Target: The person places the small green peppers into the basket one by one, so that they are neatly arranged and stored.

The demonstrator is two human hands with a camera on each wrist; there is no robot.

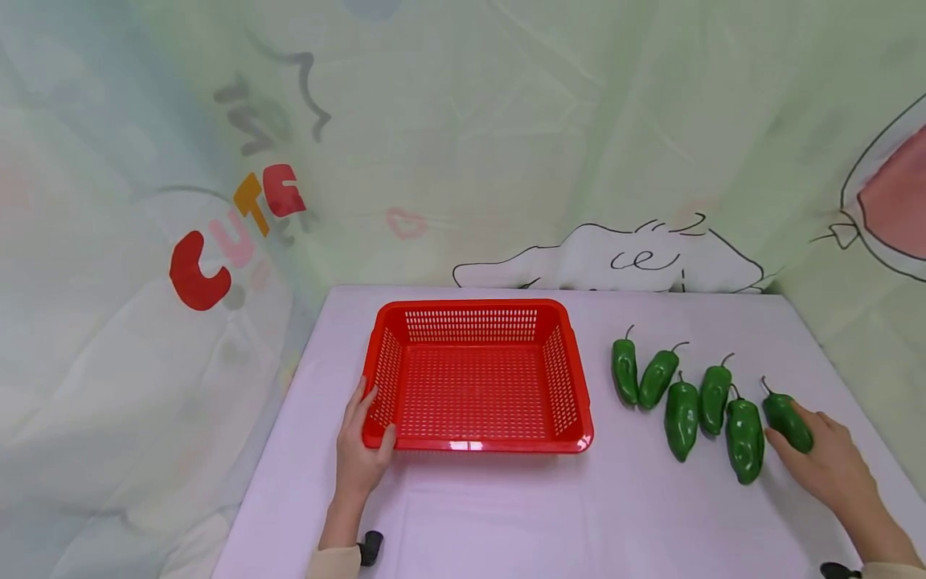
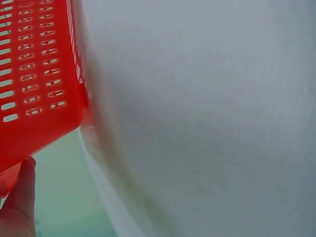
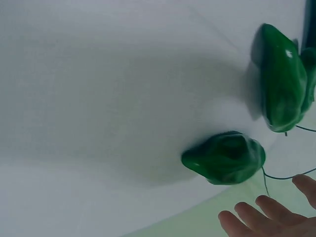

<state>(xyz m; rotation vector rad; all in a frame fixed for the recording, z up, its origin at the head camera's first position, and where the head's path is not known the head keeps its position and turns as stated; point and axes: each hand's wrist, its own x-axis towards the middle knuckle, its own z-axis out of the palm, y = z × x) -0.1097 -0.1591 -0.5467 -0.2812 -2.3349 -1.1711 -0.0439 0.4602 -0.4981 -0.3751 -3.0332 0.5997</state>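
Note:
A red plastic basket with slotted walls stands on the table. At its near left corner my left hand holds the rim, thumb at the front edge and fingers along the left side. The left wrist view shows a fingertip against the rim of the basket. My right hand is over the rightmost green pepper, partly covering it. In the right wrist view, the fingers are spread beside the stem end of this pepper, not closed around it.
Several more glossy green peppers with thin curved stems lie in a loose group between the basket and my right hand. A white cloth covers the table. Behind it hangs a printed curtain.

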